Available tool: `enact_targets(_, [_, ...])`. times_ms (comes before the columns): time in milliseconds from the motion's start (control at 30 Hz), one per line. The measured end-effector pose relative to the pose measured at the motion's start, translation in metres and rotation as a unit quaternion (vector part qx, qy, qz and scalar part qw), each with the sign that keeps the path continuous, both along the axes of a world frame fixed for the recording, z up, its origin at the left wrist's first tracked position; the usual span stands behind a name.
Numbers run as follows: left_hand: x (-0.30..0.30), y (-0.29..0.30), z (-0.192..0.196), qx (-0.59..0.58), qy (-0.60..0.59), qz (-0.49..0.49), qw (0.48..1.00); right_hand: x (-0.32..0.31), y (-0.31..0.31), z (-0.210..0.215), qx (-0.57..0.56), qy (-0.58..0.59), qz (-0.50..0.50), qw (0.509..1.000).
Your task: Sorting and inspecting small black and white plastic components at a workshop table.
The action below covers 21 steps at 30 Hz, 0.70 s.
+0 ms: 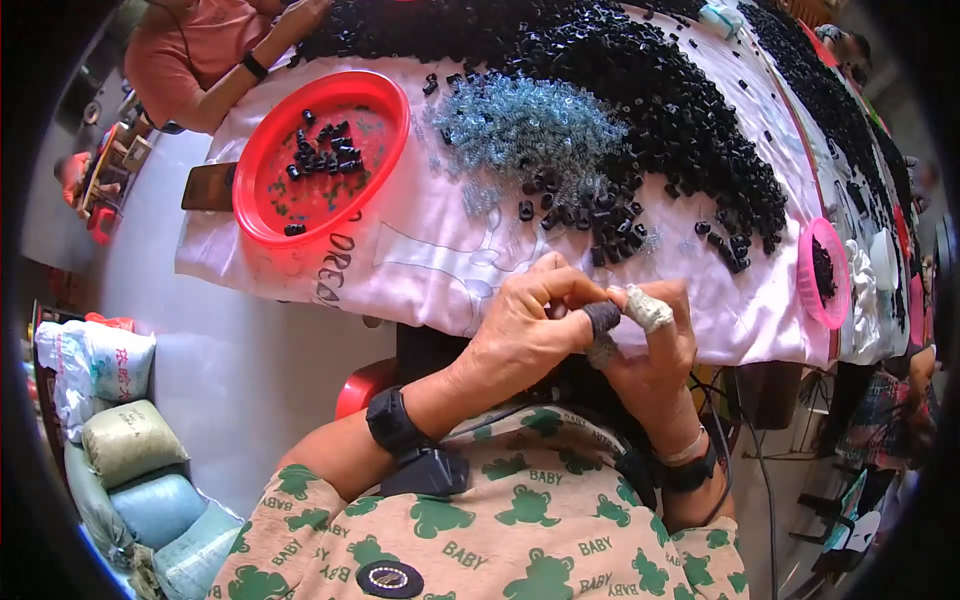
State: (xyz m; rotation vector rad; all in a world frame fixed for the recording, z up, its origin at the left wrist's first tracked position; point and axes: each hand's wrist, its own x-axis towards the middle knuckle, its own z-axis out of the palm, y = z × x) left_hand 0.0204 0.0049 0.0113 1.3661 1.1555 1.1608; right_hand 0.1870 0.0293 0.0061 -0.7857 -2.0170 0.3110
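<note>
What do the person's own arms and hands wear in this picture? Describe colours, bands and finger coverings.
The left hand has a dark cover on its thumb and a black wristband. The right hand has a finger wrapped in whitish tape, a black band and a pale band at the wrist.

My shirt (500,540) is cream, printed all over with green bears and short green lettering, and a round black badge with a silver ring (389,578) sits low on its left side. A black band carrying a boxy black unit (412,447) wraps my left wrist. On my right wrist I wear a black strap (690,472) beside a thin pale band. My left thumb has a dark fabric cot (602,318); a right fingertip (649,309) is bound in whitish tape.
</note>
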Motion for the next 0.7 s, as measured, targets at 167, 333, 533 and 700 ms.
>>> enact_targets(167, [-0.0065, -0.0063, 0.0066, -0.242, -0.226, -0.071, 0.941, 0.0053, 0.0013, 0.0013, -0.058, 0.047, -0.004, 0.997])
enact_targets(333, [-0.0048, -0.0075, 0.0013, -0.259, -0.319, -0.096, 0.907, 0.005, -0.0029, -0.0007, -0.093, 0.075, 0.016, 0.993])
enact_targets(533, [-0.0051, -0.0061, 0.0048, -0.282, -0.371, -0.103, 0.879, 0.0058, -0.0036, 0.0065, -0.069, 0.025, 0.025, 0.997])
enact_targets(700, [-0.0038, -0.0053, 0.0016, -0.278, -0.386, -0.117, 0.872, 0.0079, -0.0012, 0.008, -0.052, 0.002, 0.037, 0.998])
